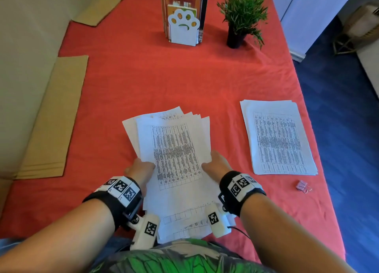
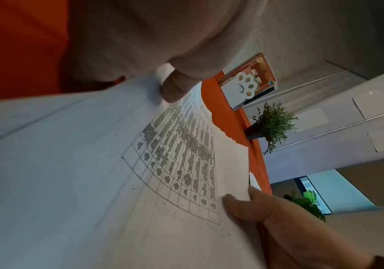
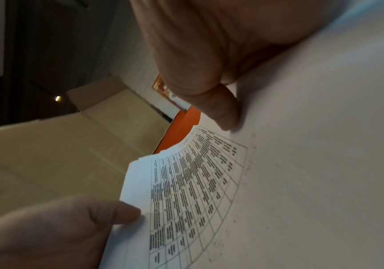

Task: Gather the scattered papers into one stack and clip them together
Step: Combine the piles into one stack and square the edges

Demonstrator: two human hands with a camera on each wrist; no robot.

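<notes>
Holding the loose bundle of papers (image 1: 174,155) by its side edges, your left hand (image 1: 141,170) pinches the left edge with the thumb on top, and your right hand (image 1: 217,166) pinches the right edge the same way; the fingers underneath are hidden. Both wrist views confirm a thumb pressed on the printed sheet. The bundle sits lower centre of the head view, lifted toward you, above the red tablecloth (image 1: 143,77).

My read: you're squaring up. Stand the bundle on one edge, loosen both pinches a bit and tap so the sheets slide flush. Don't squeeze, they'll buckle.

White sheets, each with a printed black table, top edges fanned and uneven, corners sticking out at the far end. A second pile of papers (image 1: 276,137) lies flat at right centre, well apart. The pink binder clip (image 1: 302,186) lies just below that pile, untouched.
</notes>
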